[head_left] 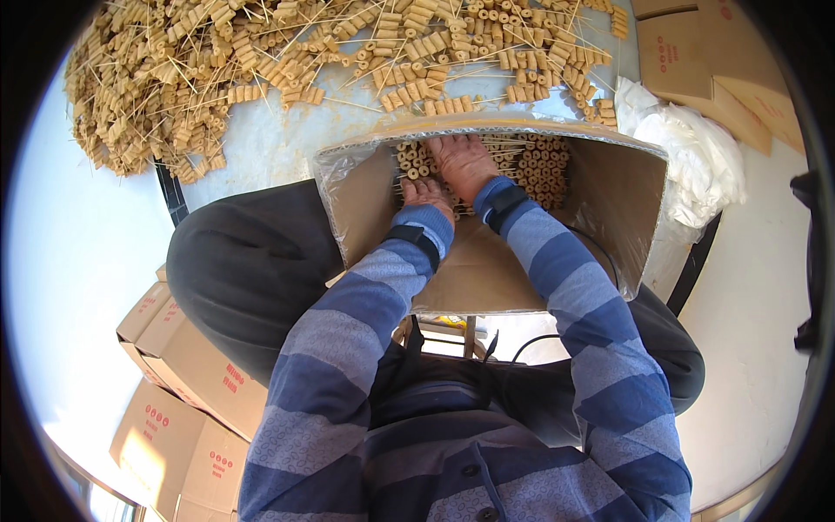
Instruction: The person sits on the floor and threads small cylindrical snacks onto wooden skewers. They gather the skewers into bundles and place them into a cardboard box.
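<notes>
Both my hands reach into an open cardboard box (pixel 487 261) with clear plastic lining that rests on its side between my knees. Rows of skewered tan rolls (pixel 544 170) are stacked inside, their hollow ends showing. My right hand (pixel 465 165) lies on the skewers near the box's upper edge, fingers stretched forward. Lower and to the left, my left hand (pixel 428 195) presses on the stack's left part, its fingers short in view and laid over the rolls. Thin sticks show between and beside the hands. No skewer is plainly gripped in either.
A big heap of skewered rolls (pixel 156 96) covers the pale table (pixel 270 139) beyond the box. White plastic sheeting (pixel 696 161) is bunched at the right. Brown cartons stand at the back right (pixel 678 56) and lower left (pixel 204 374). My knees flank the box.
</notes>
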A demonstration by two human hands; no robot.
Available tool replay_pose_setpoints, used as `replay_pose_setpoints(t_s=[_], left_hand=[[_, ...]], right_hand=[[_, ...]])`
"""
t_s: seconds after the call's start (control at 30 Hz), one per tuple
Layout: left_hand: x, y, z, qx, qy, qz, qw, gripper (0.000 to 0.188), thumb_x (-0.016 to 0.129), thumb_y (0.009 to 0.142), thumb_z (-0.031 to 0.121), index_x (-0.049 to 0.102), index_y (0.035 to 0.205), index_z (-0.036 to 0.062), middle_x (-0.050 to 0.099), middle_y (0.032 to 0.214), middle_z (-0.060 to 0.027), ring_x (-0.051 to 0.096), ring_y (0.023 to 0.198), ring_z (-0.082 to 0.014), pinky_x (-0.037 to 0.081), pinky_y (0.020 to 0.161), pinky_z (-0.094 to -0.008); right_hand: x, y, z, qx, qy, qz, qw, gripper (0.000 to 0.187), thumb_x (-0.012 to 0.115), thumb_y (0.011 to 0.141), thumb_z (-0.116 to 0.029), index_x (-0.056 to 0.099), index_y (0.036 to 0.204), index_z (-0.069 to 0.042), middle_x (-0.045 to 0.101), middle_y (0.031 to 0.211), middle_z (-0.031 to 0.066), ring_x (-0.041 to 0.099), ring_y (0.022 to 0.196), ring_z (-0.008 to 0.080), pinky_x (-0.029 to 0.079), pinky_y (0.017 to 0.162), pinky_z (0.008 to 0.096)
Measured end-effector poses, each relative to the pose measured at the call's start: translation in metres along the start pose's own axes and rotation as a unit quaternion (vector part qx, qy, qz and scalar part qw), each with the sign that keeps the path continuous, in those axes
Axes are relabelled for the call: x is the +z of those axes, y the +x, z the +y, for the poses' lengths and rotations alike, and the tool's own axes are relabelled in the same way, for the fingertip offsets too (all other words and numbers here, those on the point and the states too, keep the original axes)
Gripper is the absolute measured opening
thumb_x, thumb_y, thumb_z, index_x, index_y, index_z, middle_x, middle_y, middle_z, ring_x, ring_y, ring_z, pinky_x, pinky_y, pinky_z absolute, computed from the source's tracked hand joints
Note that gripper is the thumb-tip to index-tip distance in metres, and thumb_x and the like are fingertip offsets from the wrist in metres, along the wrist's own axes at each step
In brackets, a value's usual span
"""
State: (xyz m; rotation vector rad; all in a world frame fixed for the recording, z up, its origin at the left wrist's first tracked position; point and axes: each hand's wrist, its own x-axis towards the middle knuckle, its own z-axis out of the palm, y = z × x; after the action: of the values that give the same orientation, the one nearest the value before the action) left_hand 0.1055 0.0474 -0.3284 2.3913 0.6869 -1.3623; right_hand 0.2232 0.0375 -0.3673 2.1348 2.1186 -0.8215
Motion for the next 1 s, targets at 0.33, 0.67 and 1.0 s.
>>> replay_pose_setpoints(t_s=[0.33,0.67,1.0], left_hand=[[-0.004,0.002,-0.001,-0.018,-0.043,-0.042,0.998,0.058,0.041,0.097,0.017,0.036,0.151,-0.0019,0.035,0.155,-0.0242,0.033,0.144,-0.0429,0.019,0.117,-0.0611],[0.009,0.002,-0.002,-0.032,-0.038,0.037,0.998,0.050,0.037,0.099,0.015,0.041,0.148,0.0016,0.045,0.145,-0.0211,0.041,0.138,-0.0412,0.024,0.116,-0.0596],[-0.027,-0.005,-0.018,-0.075,-0.212,-0.090,0.970,0.063,0.045,0.095,0.018,0.031,0.155,0.0078,0.032,0.160,-0.0125,0.030,0.148,-0.0348,0.023,0.118,-0.0500]], right_hand=[[-0.034,-0.006,0.019,-0.014,0.126,-0.131,0.983,0.061,0.065,0.092,-0.029,0.042,0.146,-0.013,0.063,0.127,0.0209,0.059,0.121,0.0390,0.043,0.104,0.0499],[-0.028,-0.005,0.026,0.009,0.138,-0.120,0.983,0.066,0.069,0.088,-0.022,0.042,0.148,-0.018,0.050,0.148,0.0131,0.046,0.138,0.0336,0.030,0.117,0.0517],[-0.034,0.001,0.031,0.008,0.146,-0.188,0.971,0.066,0.062,0.091,-0.014,0.037,0.152,-0.019,0.052,0.145,0.0195,0.051,0.134,0.0364,0.033,0.115,0.0521]])
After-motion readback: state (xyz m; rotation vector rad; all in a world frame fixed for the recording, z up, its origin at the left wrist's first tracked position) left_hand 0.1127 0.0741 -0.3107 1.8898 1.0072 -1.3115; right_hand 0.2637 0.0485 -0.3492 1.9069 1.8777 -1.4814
